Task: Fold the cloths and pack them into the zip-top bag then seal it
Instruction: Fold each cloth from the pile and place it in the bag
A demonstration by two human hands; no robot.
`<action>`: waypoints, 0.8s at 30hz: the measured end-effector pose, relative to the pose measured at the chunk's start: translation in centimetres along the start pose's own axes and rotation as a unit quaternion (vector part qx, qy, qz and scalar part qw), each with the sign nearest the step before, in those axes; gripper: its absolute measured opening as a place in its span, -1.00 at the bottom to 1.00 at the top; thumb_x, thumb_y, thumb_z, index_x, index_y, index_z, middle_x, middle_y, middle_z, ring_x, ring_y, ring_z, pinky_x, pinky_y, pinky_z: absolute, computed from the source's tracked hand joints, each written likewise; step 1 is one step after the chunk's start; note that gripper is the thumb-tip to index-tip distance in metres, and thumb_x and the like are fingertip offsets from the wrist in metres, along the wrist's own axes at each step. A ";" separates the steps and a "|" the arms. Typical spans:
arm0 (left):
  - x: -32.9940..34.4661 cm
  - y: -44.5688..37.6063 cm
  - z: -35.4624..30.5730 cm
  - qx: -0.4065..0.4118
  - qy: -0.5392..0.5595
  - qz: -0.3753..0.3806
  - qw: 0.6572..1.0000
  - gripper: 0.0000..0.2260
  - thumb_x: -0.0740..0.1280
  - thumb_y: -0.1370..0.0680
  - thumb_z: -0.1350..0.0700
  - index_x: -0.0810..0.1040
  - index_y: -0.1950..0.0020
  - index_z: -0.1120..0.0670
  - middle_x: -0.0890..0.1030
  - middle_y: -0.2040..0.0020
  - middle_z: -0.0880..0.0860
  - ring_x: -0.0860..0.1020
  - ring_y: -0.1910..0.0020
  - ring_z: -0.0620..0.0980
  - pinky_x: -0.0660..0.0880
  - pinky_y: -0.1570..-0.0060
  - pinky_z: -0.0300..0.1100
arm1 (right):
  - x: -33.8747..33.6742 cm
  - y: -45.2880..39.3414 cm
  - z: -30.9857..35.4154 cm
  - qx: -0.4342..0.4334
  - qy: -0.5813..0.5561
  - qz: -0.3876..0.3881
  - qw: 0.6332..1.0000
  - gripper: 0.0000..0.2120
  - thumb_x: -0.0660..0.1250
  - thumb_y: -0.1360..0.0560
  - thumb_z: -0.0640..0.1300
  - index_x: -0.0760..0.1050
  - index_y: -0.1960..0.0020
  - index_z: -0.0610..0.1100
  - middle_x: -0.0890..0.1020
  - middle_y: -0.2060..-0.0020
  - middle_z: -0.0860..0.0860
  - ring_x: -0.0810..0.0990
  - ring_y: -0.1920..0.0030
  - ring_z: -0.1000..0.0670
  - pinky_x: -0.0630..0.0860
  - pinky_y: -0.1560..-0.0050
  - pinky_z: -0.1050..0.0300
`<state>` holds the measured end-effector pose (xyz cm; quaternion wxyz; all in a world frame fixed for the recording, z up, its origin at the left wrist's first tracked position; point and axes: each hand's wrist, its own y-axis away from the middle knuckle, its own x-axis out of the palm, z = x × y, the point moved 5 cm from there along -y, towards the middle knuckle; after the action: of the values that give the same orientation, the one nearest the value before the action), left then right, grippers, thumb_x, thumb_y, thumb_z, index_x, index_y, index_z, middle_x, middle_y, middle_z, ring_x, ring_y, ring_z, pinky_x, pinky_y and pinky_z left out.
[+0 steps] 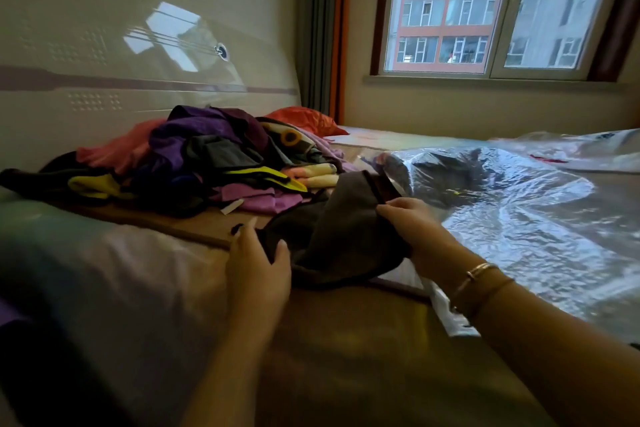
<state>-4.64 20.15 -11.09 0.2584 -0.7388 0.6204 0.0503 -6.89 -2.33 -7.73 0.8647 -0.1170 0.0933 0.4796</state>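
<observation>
A dark grey cloth (337, 229) lies bunched on the bed in front of me. My left hand (258, 263) grips its left edge, thumb over the fabric. My right hand (412, 229) pinches its right side near a dark hem. A large clear zip-top bag (519, 218) spreads over the bed to the right, with dark folded cloth (446, 173) showing inside its far end. A heap of unfolded cloths (207, 156), purple, pink, black and yellow, sits at the back left.
The bed (346, 340) has a brown and pale cover. An orange pillow (308, 120) lies behind the heap. The glossy headboard (138, 45) rises at the left, a window (485, 10) at the back right. More clear plastic (588, 149) lies at the far right.
</observation>
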 end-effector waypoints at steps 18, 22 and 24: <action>7.2 10.2 -5.5 0.062 0.018 0.261 0.963 -0.80 0.33 -0.54 0.14 0.54 -0.16 0.01 0.59 -0.04 0.00 0.55 -0.10 0.02 0.52 -0.07 -0.08 | -14.6 12.5 -3.3 -0.152 0.145 -0.097 0.973 -0.72 0.32 -0.50 0.13 0.45 0.00 -0.07 0.62 0.20 0.01 0.62 0.24 0.01 0.53 0.22 0.08; 8.1 11.5 -6.4 0.067 0.028 0.304 0.950 -0.63 0.37 -0.52 -0.06 0.51 -0.30 0.00 0.52 -0.20 -0.08 0.47 -0.19 -0.09 0.45 -0.15 -0.17 | -13.7 11.1 -3.7 -0.049 0.052 -0.069 0.995 -0.50 0.39 -0.44 0.14 0.34 -0.19 -0.14 0.60 0.18 -0.02 0.59 0.16 0.02 0.50 0.10 0.08; 7.8 11.7 -6.9 0.076 0.032 0.307 0.948 -0.66 0.37 -0.51 -0.05 0.56 -0.25 0.03 0.52 -0.12 -0.12 0.46 -0.13 -0.15 0.42 -0.07 -0.24 | -13.4 10.4 -4.1 -0.008 0.052 -0.047 0.997 -0.53 0.40 -0.44 0.16 0.50 -0.12 -0.21 0.65 0.10 -0.13 0.63 0.07 -0.07 0.53 0.02 0.04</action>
<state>-15.60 9.02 -11.92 0.2660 -0.4922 0.8269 0.0564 -22.95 -9.02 -9.18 0.8794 -0.1533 0.1287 0.4320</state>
